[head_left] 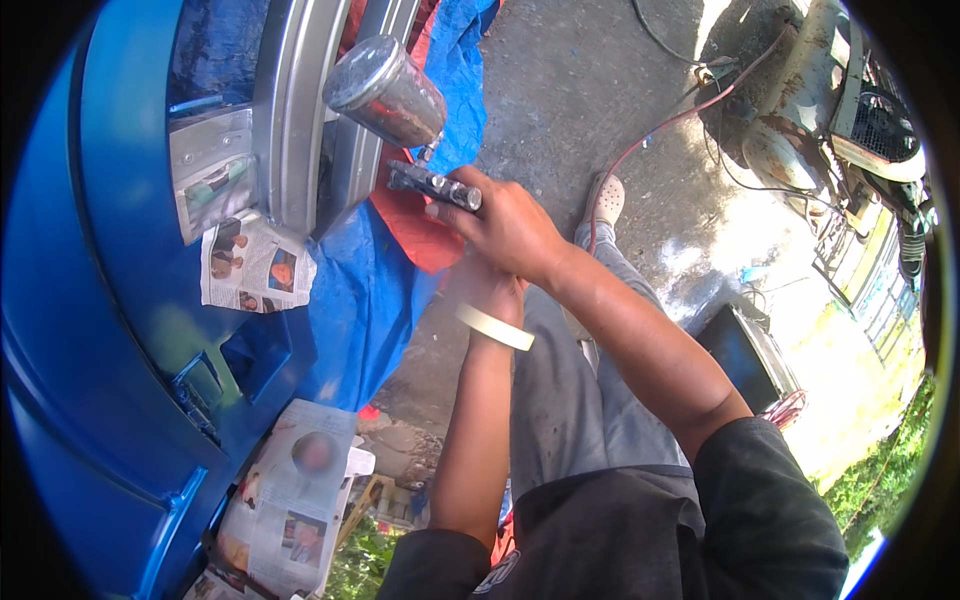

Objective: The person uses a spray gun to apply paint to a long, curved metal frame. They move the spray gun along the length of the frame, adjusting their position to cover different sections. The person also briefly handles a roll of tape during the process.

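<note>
My right hand (500, 215) grips a metal spray gun (435, 185) with a clear cup (385, 90) on top, tilted over a silver panel (288, 140) on a blue vehicle body (90, 300). My left hand (495, 290) is under the right one, its fingers mostly hidden. A roll of pale masking tape (494, 328) hangs round my left wrist. Newspaper (255, 262) covers part of the body beside the silver panel, and another sheet (270, 500) lies lower down.
Blue and red tarps (355, 310) lie beside the vehicle on the concrete ground (530, 110). A red hose (640, 140) runs to rusty equipment (790, 125) at upper right. A dark flat box (735, 355) sits at right. My legs and one clog (606, 200) show below me.
</note>
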The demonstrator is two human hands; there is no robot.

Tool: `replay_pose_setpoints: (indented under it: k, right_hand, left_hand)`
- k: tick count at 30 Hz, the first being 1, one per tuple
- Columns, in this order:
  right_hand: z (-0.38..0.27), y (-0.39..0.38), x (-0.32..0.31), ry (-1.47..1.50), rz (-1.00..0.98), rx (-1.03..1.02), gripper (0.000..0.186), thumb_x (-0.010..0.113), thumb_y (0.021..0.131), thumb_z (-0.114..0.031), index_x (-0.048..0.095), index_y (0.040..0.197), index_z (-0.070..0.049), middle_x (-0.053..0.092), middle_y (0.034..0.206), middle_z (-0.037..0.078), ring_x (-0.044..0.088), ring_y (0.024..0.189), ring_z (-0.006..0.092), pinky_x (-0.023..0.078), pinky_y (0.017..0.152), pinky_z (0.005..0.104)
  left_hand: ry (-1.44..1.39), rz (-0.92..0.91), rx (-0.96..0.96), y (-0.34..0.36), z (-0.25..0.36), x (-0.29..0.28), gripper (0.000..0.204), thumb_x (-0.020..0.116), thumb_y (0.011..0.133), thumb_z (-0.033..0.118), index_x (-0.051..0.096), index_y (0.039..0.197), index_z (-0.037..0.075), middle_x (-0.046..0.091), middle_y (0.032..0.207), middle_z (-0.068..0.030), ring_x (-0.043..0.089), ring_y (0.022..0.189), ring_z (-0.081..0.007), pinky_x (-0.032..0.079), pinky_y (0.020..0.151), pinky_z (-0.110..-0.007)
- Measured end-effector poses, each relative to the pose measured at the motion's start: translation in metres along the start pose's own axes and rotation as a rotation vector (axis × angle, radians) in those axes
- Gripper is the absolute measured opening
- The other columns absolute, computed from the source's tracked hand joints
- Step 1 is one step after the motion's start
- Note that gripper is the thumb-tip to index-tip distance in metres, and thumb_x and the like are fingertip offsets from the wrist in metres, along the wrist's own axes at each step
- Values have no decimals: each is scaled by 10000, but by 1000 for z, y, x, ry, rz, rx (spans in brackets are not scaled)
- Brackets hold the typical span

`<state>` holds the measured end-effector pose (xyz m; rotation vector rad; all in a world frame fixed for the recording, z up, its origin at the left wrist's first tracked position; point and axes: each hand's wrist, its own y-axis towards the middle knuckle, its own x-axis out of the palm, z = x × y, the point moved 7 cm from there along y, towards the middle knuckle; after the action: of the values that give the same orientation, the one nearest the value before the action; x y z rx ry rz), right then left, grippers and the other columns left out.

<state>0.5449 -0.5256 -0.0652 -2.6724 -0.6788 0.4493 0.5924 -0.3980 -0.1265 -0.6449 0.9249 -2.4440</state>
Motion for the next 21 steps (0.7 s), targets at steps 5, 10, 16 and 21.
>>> replay_pose_setpoints:
  k: [5, 10, 16, 21]
  right_hand:
    - [-15, -36, 19, 40, 50, -163, 368, 772, 945, -305, 634, 1194, -71, 740, 1044, 200, 719, 947, 436, 580, 804, 516]
    - [-14, -48, 54, -65, 15, -216, 450, 802, 895, -271, 597, 1259, -102, 730, 1117, 156, 730, 955, 393, 589, 789, 497]
    - [-9, -62, 71, -27, -107, -278, 389, 786, 902, -269, 618, 1217, -114, 755, 1000, 140, 737, 912, 375, 578, 763, 502]
    - [-3, -63, 77, 2, -139, -215, 362, 762, 959, -350, 641, 1178, -88, 753, 983, 171, 734, 898, 392, 568, 763, 510]
  left_hand:
    - [30, 63, -38, -34, 4, -26, 540, 611, 1093, 385, 449, 1487, 53, 539, 1400, -63, 528, 1342, -189, 465, 1109, -387]
    - [370, -28, 93, -52, 19, -49, 605, 642, 1079, 370, 418, 1538, 47, 500, 1475, -62, 492, 1378, -195, 430, 1144, -394]
    - [-36, 78, 56, -79, -22, -96, 612, 709, 1035, 272, 447, 1543, 51, 511, 1486, -56, 497, 1395, -208, 444, 1147, -398]
    - [786, -121, -427, -117, -132, -160, 690, 772, 967, 325, 480, 1532, 56, 484, 1572, -167, 448, 1485, -315, 423, 1185, -444]
